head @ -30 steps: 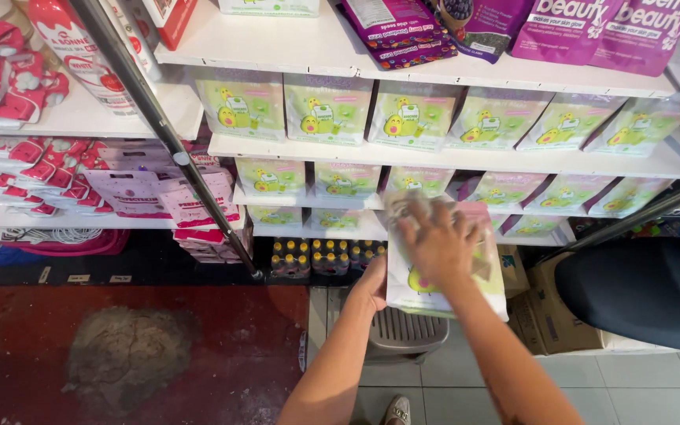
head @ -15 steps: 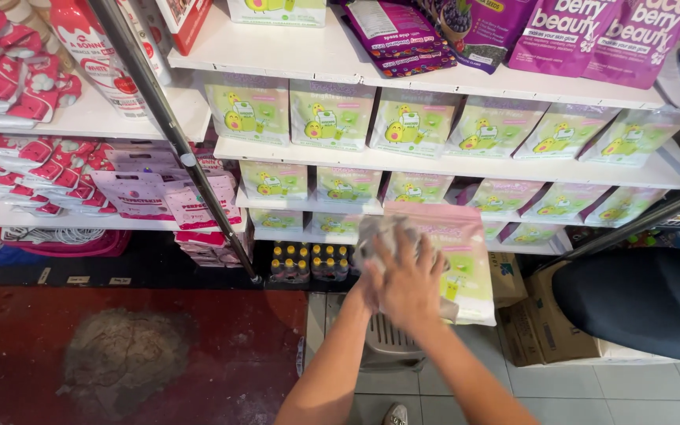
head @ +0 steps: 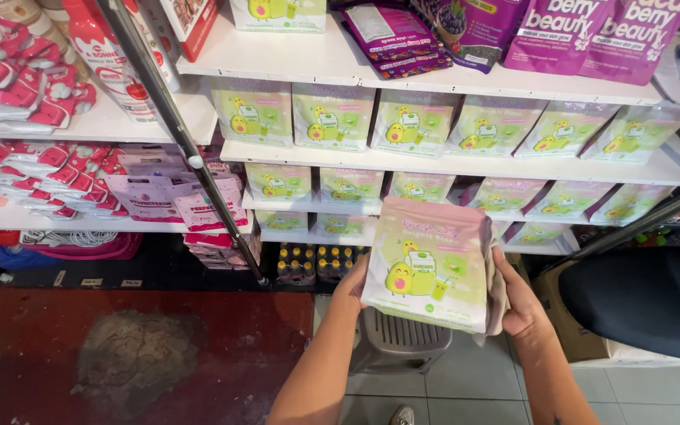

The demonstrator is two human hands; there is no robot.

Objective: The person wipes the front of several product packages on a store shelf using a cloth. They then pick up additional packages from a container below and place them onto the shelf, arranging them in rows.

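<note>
1. Head view: a pale green pouch [head: 428,264] with a cartoon avocado print is held flat, face up, in the lower centre of the frame, in front of the white shelves [head: 450,164].
2. It is gripped from both sides: the left hand [head: 351,285] is closed on its left edge, the right hand [head: 519,299] on its right edge, where a pale cloth [head: 497,293] is also pinched.
3. Matching pouches [head: 332,116] are stood upright in rows on the shelves above.
4. By judgement, the pouch is best kept level and supported at both edges, with the cloth held clear of the printed face.
</note>
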